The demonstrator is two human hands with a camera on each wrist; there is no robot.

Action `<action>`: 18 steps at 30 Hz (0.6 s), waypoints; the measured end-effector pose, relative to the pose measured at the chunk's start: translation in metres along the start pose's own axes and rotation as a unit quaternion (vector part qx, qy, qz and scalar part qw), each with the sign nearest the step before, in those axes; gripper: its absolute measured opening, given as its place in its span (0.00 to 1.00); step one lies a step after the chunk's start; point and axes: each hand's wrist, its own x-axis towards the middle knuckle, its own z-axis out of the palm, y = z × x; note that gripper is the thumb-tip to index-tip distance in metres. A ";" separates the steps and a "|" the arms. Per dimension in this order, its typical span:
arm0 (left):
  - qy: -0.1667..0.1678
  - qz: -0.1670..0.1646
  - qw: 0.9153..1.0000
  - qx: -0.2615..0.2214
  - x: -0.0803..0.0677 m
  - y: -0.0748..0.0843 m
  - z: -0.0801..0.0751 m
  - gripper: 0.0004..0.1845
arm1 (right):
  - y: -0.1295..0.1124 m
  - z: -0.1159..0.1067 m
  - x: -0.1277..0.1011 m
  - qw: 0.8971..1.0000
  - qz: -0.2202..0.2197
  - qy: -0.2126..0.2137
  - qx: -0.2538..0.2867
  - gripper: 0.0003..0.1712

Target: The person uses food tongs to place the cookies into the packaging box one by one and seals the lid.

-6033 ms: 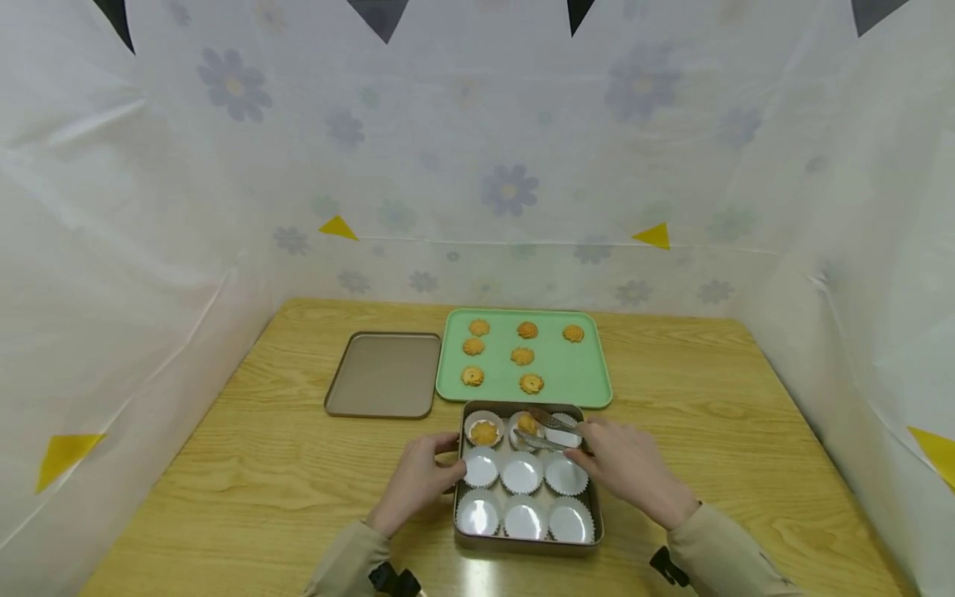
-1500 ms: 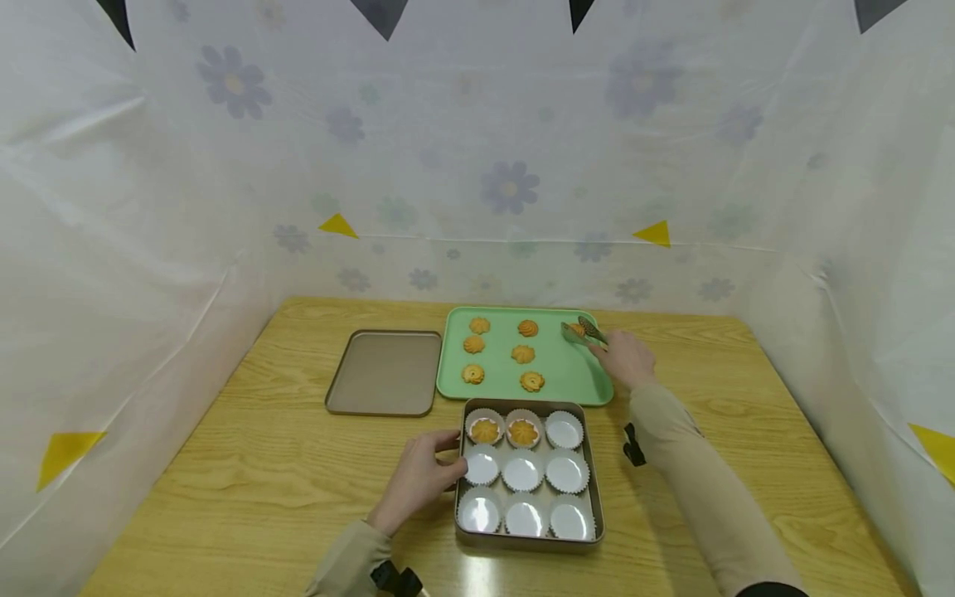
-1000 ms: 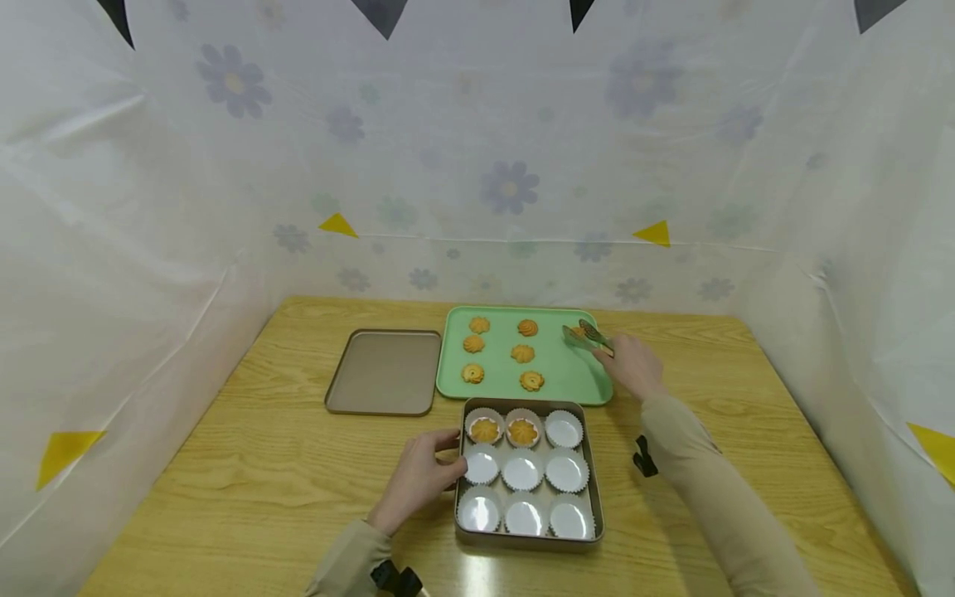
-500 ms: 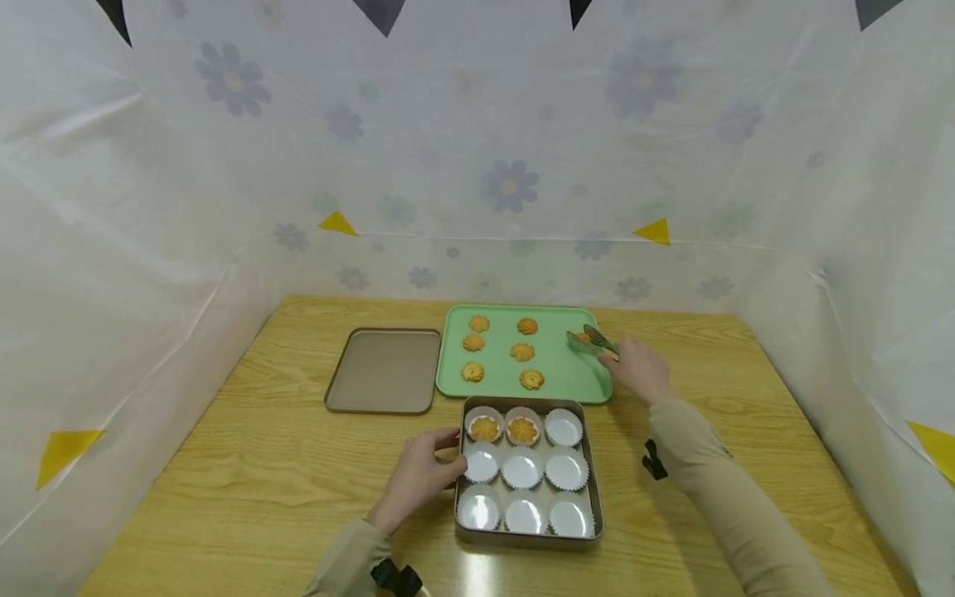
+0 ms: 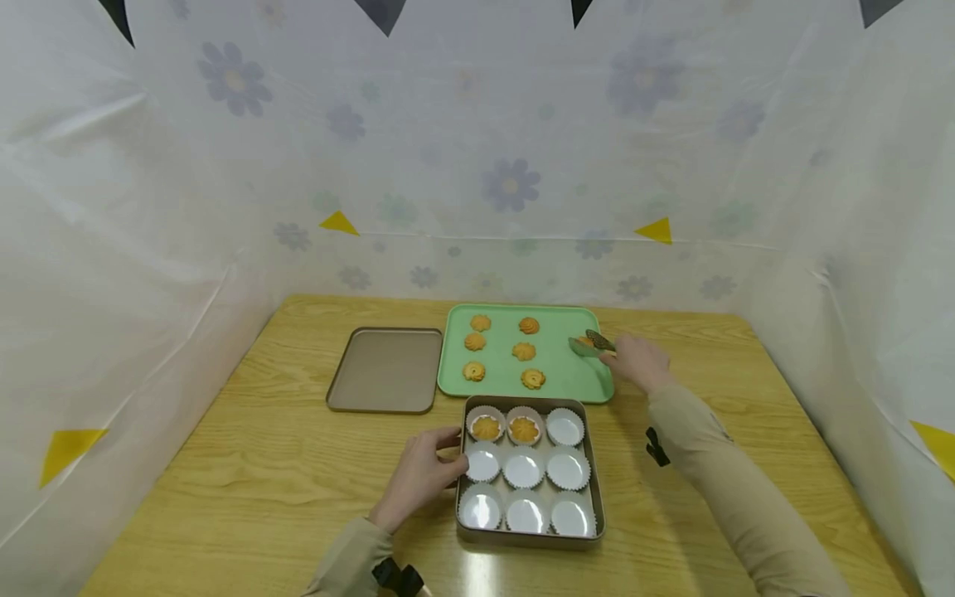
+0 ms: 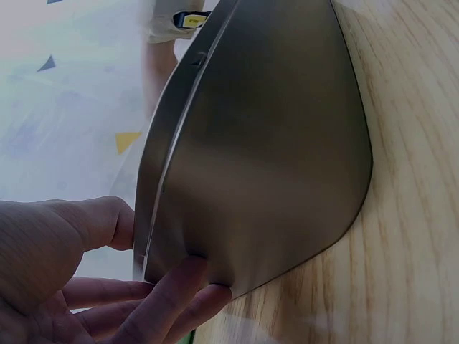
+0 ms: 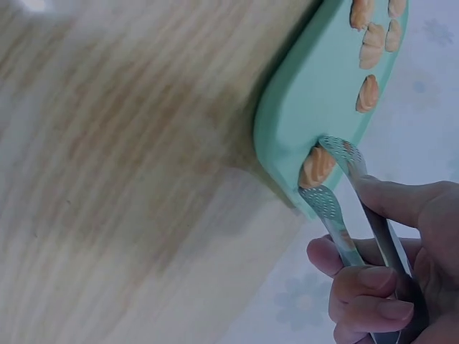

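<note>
My left hand (image 5: 420,477) grips the left wall of a square metal baking tin (image 5: 530,541), with thumb at the rim and fingers against the outside. Rows of white paper cups (image 5: 523,469) fill the tin; two at the back left hold a cookie (image 5: 525,429) each. My right hand (image 5: 638,362) holds metal serving tongs (image 5: 601,341) over the right side of a green tray (image 5: 563,377). In the right wrist view, the perforated tong ends stand on either side of a swirled cookie (image 7: 316,168). From the head, the tongs partly hide that cookie.
Several more cookies (image 5: 525,351) lie in two columns on the green tray's left and middle. A flat brown metal lid or tray (image 5: 388,369) lies to its left on the wooden table (image 5: 246,464). A flowered white sheet (image 5: 477,166) walls in the back and sides.
A cookie was released into the tin's back-middle cup, and the tongs went to the tray's back-right cookie. Lately tongs and cookie shifted slightly right and nearer. The left hand stayed put.
</note>
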 end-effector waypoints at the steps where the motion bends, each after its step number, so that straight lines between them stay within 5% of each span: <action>1: 0.000 0.000 1.000 0.001 0.000 0.000 0.000 0.28 | -0.002 -0.002 0.000 1.000 0.000 -0.002 -0.005 0.21; 18: -0.001 -0.001 1.000 -0.001 0.001 -0.001 0.001 0.29 | -0.006 -0.018 0.001 0.998 -0.010 -0.015 -0.055 0.19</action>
